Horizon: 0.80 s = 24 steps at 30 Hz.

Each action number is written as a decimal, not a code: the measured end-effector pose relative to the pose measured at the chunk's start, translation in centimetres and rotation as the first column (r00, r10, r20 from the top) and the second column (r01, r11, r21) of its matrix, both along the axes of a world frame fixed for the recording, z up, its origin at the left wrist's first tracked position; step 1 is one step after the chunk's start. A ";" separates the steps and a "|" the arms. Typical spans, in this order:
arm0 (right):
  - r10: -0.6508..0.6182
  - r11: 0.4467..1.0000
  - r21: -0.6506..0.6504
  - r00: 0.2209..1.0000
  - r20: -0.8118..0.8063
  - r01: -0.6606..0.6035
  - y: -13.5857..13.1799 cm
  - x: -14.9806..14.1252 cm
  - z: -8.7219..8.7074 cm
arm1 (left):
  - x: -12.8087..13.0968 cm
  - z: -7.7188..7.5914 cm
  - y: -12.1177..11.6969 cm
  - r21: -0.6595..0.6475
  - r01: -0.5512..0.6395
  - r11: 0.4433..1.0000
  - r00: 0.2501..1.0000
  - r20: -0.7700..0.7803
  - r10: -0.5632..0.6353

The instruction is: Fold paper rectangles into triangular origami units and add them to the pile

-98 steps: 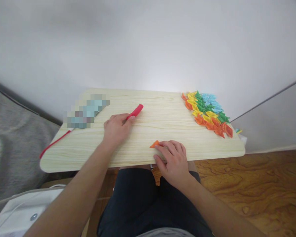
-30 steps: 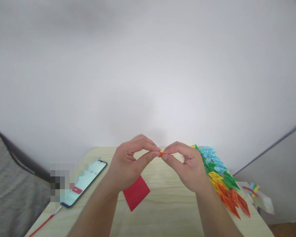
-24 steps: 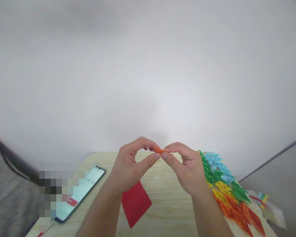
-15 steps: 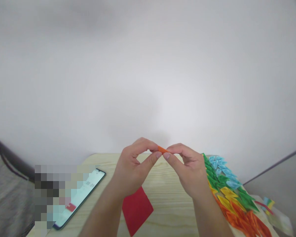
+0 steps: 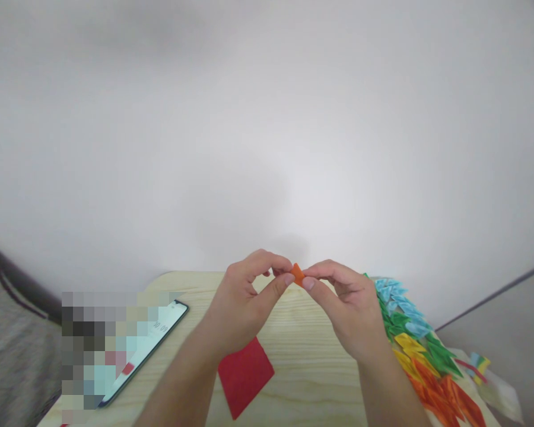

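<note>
A small folded orange paper piece (image 5: 298, 274) is held up above the wooden table (image 5: 302, 367). My left hand (image 5: 244, 302) pinches its left side between thumb and forefinger. My right hand (image 5: 347, 308) pinches its right side the same way. Both hands are closed on it, fingertips almost touching. A flat red paper square (image 5: 245, 375) lies on the table below my left wrist.
A phone (image 5: 142, 350) with a lit screen lies at the left of the table, partly blurred out. A pile of folded blue, green, yellow and orange paper pieces (image 5: 420, 350) covers the right side. A white wall stands behind; a grey cushion is at the far left.
Earlier my hands lay on the table, left on the red paper, right on the orange piece. Both have since lifted the orange piece; over the last second it has turned slightly between my fingertips.
</note>
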State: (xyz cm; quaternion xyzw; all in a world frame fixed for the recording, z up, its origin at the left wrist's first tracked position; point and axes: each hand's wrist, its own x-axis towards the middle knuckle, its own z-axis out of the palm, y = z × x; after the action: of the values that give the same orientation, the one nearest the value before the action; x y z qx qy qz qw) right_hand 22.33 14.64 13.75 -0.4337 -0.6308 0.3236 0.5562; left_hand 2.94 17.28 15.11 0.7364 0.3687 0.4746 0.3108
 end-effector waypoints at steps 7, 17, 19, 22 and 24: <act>0.020 0.998 -0.051 0.999 -0.038 -0.022 0.1 0.3 -0.2 | 0.4 -0.4 0.2 -0.036 0.012 0.999 0.996 0.084 -0.009; 0.064 0.994 -0.080 0.996 -0.065 -0.069 0.3 0.7 -0.1 | 0.4 -1.5 0.7 -0.146 0.091 0.985 0.975 0.215 -0.058; 0.071 0.993 -0.084 0.995 -0.073 -0.077 0.3 0.6 0.0 | 0.4 -1.6 0.9 -0.167 0.110 0.980 0.968 0.240 -0.067; 0.111 0.988 -0.092 0.989 -0.099 -0.120 0.4 0.6 0.1 | 0.4 -1.6 1.0 -0.182 0.150 0.972 0.957 0.275 -0.096; 0.137 0.983 -0.106 0.984 -0.112 -0.149 0.4 0.6 0.2 | 0.4 -1.5 1.0 -0.185 0.173 0.967 0.949 0.293 -0.114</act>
State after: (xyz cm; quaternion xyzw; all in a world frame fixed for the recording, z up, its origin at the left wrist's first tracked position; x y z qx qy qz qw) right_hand 22.93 15.08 13.93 -0.4007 -0.6110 0.4206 0.5378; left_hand 3.31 18.24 13.56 0.6502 0.3137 0.5088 0.4689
